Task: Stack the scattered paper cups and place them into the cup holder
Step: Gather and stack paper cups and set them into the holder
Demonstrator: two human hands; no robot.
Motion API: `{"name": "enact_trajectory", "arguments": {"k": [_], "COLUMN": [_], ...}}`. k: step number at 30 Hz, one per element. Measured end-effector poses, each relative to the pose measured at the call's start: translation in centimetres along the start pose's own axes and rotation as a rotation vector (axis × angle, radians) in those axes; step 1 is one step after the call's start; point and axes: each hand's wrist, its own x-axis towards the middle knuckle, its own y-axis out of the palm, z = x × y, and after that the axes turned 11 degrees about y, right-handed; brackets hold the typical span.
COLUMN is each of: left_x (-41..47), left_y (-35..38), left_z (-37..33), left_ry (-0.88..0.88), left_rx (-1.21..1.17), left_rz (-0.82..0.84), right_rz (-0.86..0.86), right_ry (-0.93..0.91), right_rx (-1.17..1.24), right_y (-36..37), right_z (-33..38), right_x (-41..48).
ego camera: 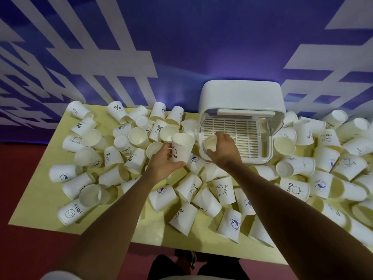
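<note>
Paper cup (182, 148) upright in left hand (163, 165) grip; right hand (224, 151) holds second cup (210, 142) at cup holder (242, 96) front edge.

Purple-blue wall, dark red floor and a pale yellow counter, seen from above.

A purple-blue wall (181, 37) fills the upper half of the view. It is painted with large white bars and blocks (125, 63) that slant to the left and right sides and look like parts of oversized lettering, too cropped to read. A soft, pale glow (167, 93) shows low on the wall, where it meets the far edge of the counter. The counter (40, 199) has a flat, pale yellow top with straight edges. A plain dark red floor (12, 178) lies to its left and in front of it.
</note>
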Motion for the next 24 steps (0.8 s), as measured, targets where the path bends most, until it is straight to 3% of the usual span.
{"name": "enact_trajectory", "arguments": {"k": [3, 8, 14, 20, 24], "left_x": [-0.1, -0.2, -0.2, -0.2, -0.4], "left_y": [0.7, 2.3, 3.8, 3.7, 3.0], "left_z": [-1.2, -3.8, -5.6, -4.5, -2.9], "left_ry": [0.005, 0.063, 0.147, 0.104, 0.068], "left_rx": [-0.007, 0.020, 0.073, 0.115, 0.141], "left_rz": [-0.016, -0.043, 0.027, 0.034, 0.003], "right_rz": [-0.050, 0.191, 0.090, -0.081, -0.128], "right_ry": [-0.117, -0.136, -0.178, -0.120, -0.149], "right_rx": [0.169, 0.474, 0.440, 0.498, 0.286], "right_y": [-1.7, -3.6, -4.3, -4.8, -3.7], "right_z": [0.3, 1.3, 1.1, -0.4, -1.1], "right_x": [-1.0, -2.4, -3.2, -2.4, -1.4]}}
